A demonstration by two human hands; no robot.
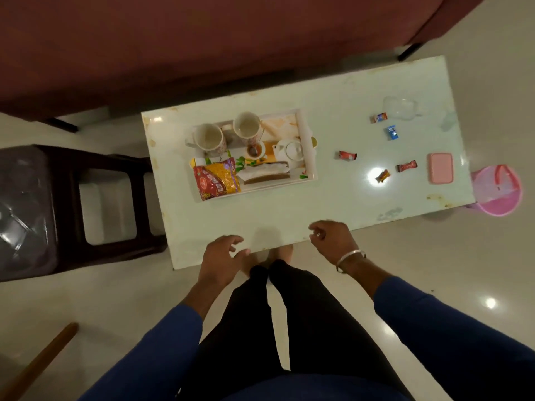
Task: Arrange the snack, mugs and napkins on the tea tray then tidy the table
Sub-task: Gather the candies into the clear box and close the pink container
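The tea tray lies on the left half of the white table. In it stand two mugs, a small cup with a spoon and a white teapot. A red and yellow snack packet lies at its front left, with folded napkins beside it. Several candy wrappers are scattered on the right half. My left hand and my right hand hover at the table's near edge, fingers apart, holding nothing.
A pink lidded box and a clear glass item sit at the table's right end. A pink bin stands on the floor beyond it. A dark stool is left of the table, a maroon sofa behind.
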